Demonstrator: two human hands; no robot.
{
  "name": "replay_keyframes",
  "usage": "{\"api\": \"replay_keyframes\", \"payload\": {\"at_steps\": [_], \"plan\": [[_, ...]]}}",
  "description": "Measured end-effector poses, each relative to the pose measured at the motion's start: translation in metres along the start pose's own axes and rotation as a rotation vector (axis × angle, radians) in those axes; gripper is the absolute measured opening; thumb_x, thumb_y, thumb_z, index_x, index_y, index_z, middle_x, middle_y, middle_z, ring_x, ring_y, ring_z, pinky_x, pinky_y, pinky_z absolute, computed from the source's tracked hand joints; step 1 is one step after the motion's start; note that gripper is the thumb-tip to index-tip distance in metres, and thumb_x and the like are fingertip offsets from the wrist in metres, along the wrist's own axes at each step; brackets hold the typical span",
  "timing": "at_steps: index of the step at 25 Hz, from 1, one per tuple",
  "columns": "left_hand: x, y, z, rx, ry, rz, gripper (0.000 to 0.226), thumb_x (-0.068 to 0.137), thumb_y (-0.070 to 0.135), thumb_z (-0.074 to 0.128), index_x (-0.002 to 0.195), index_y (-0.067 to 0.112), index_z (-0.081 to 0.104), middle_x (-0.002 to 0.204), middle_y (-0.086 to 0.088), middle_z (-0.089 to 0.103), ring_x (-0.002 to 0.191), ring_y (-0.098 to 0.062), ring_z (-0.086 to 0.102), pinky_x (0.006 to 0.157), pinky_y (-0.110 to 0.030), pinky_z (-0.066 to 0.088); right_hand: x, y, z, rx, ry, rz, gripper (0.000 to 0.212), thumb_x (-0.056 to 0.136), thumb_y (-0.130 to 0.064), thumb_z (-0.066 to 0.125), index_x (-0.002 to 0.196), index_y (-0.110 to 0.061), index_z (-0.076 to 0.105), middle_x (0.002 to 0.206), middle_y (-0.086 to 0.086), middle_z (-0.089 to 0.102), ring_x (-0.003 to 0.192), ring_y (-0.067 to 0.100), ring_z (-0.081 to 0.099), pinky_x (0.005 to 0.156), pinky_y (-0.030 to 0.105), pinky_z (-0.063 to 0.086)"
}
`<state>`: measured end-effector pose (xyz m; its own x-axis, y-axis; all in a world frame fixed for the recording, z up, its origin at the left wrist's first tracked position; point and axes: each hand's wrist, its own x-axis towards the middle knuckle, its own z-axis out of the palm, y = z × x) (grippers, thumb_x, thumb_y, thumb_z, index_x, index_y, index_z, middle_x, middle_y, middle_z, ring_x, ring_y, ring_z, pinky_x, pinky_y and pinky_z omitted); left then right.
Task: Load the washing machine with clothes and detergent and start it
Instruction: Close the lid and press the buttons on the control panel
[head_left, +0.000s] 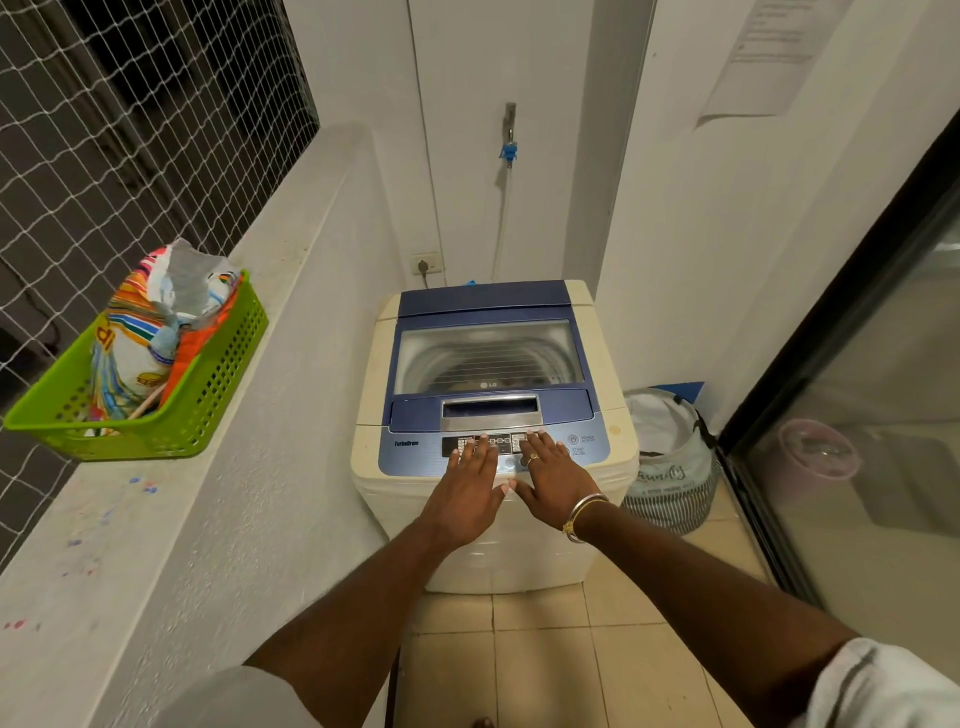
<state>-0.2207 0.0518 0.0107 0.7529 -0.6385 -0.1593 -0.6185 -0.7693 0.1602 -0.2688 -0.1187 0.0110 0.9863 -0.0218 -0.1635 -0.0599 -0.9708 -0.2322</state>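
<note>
White walls are closing in a narrow laundry balcony with pale floor tiles (545, 649), netting (104, 130) running along the left and a dark-framed glass door (857, 415) standing on the right. Filling the middle is a cream top-loading washing machine (493, 519), its blue lid (488, 358) lying shut, so what is sitting in the drum cannot be told through the misted window. Running along the left is a white ledge (234, 467), which is carrying a green basket (171, 415) well apart from the machine; a colourful detergent bag (145, 332) is standing open inside it. Sitting on the floor just beside the machine's right side is a striped laundry bag (670, 467). Both arms are reaching forward from the bottom of the view. The left hand (470, 486) and right hand (553, 480) are lying flat and open, gripping nothing, fingertips resting on the blue control panel (415, 457) at the machine's front edge. Judging by the shut lid and untouched supplies, loading may not yet be done. Pressing start now risks running an empty or soapless cycle. With flat fingers spreading over several small buttons, a wrong programme could also be chosen by accident.
</note>
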Motion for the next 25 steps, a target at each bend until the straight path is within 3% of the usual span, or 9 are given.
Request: {"api": "replay_keyframes", "payload": {"at_steps": [9,20,22,25], "plan": [[0.026,0.027,0.002,-0.053,-0.05,0.116,0.069,0.102,0.053,0.028,0.155,0.012,0.016,0.164,-0.01,0.01,0.152,-0.028,0.008,0.124,-0.045,0.008,0.002,0.046,0.007,0.003,-0.061,0.181,0.078,0.096,-0.053,0.044,0.153,-0.008,0.018,0.162,0.013,0.013,0.15,0.03,0.009,0.122,0.044,0.013],[0.043,0.045,0.017,-0.097,-0.094,0.171,0.069,0.102,0.054,0.027,0.156,0.013,0.015,0.165,-0.009,0.01,0.152,-0.025,0.006,0.124,-0.041,0.005,0.011,0.07,0.013,-0.059,-0.176,0.151,0.078,0.093,-0.057,0.046,0.153,-0.016,0.02,0.163,0.009,0.007,0.15,0.032,0.004,0.121,0.051,0.011],[0.047,0.043,0.019,-0.096,-0.077,0.166,0.07,0.101,0.055,0.027,0.156,0.013,0.015,0.165,-0.008,0.009,0.152,-0.025,0.006,0.124,-0.041,0.006,0.016,0.07,0.014,-0.079,-0.167,0.142,0.079,0.09,-0.059,0.048,0.151,-0.013,0.025,0.161,0.012,0.015,0.149,0.034,0.01,0.12,0.051,0.016],[0.049,0.039,0.022,-0.099,-0.056,0.163,0.069,0.101,0.054,0.028,0.156,0.014,0.016,0.165,-0.008,0.011,0.152,-0.024,0.007,0.125,-0.043,0.007,0.027,0.071,0.006,-0.125,-0.133,0.119,0.071,0.087,-0.058,0.052,0.14,-0.011,0.043,0.143,0.011,0.042,0.133,0.031,0.034,0.111,0.046,0.032]]}}
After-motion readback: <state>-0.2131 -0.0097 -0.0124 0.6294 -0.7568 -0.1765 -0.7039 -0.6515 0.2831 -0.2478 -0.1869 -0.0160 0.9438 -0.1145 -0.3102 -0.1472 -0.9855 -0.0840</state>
